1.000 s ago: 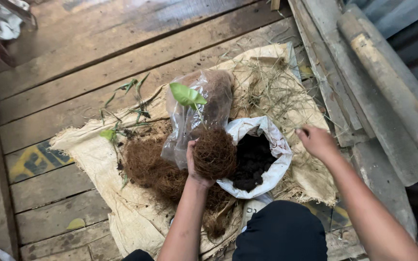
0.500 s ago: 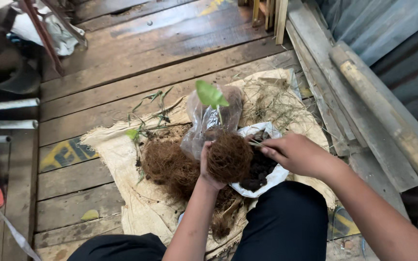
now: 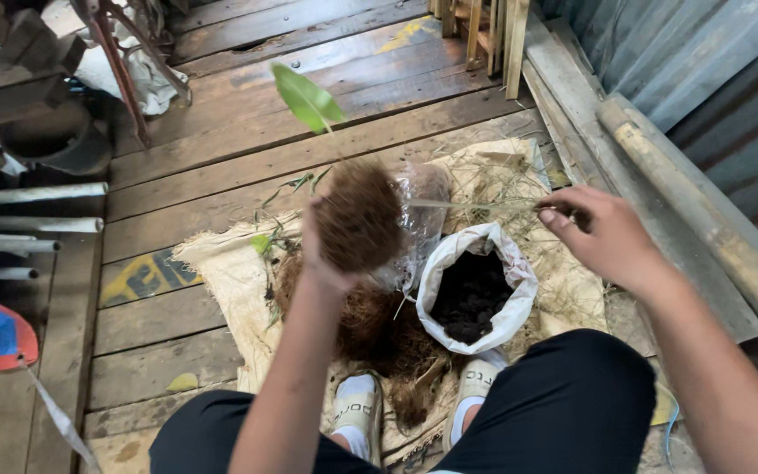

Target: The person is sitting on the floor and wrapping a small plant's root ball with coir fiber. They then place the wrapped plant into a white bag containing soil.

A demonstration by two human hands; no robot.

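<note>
Now the fibre ball [image 3: 359,224] is riding much higher than a second ago: it is sitting at the centre of the frame, lifted clear of the brown fibre pile [image 3: 370,329] it was hovering just above. The left hand [image 3: 326,254] is gripping it from behind and below, fingers wrapped around the husk, and the green leaf [image 3: 307,96] on its thin stem is poking up toward the upper middle. Meanwhile the right hand [image 3: 603,237] is pulling away from the white bag of dark soil [image 3: 475,294], where it was dipping half a second back; its fingers are pinching together on a thin pale strand [image 3: 475,205], which is stretching left toward the ball. Looks like the soil-filling is giving way to tying. Just behind the ball the clear plastic bag [image 3: 423,219] is standing, everything resting on the tan sack [image 3: 221,263] spread over the wooden planks [image 3: 221,158].
</note>
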